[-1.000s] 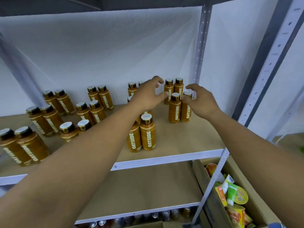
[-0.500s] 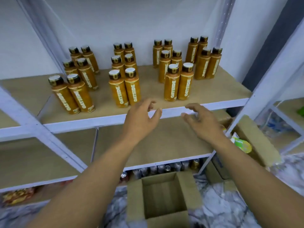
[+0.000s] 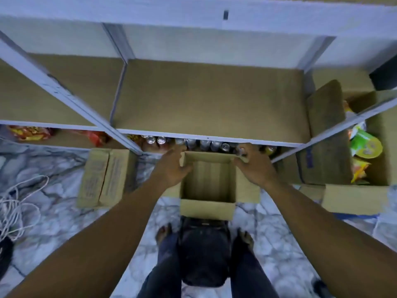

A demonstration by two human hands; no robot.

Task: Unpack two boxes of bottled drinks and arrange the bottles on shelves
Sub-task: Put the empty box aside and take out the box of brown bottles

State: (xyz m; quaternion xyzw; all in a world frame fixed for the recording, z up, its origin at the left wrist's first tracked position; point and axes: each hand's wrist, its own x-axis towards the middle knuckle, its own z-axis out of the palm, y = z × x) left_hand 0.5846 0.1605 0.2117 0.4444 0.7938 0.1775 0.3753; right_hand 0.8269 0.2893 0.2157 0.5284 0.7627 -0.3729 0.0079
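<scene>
Both hands, the left hand [image 3: 171, 167] and the right hand [image 3: 255, 167], clutch the far corners of the open brown cardboard box [image 3: 209, 179] on the marble floor [image 3: 53, 190]; it looks empty. The closed brown cardboard carton [image 3: 103, 177] left of it likely awaits unpacking.

We see a grey marble floor [image 3: 53, 190] in front of the shelf [image 3: 210, 97]. An open box [image 3: 207, 208] stands on the floor by the shelf's front edge. A closed box [image 3: 103, 177] lies left of it. A white cord [image 3: 12, 203] lies on the floor far to the left.
</scene>
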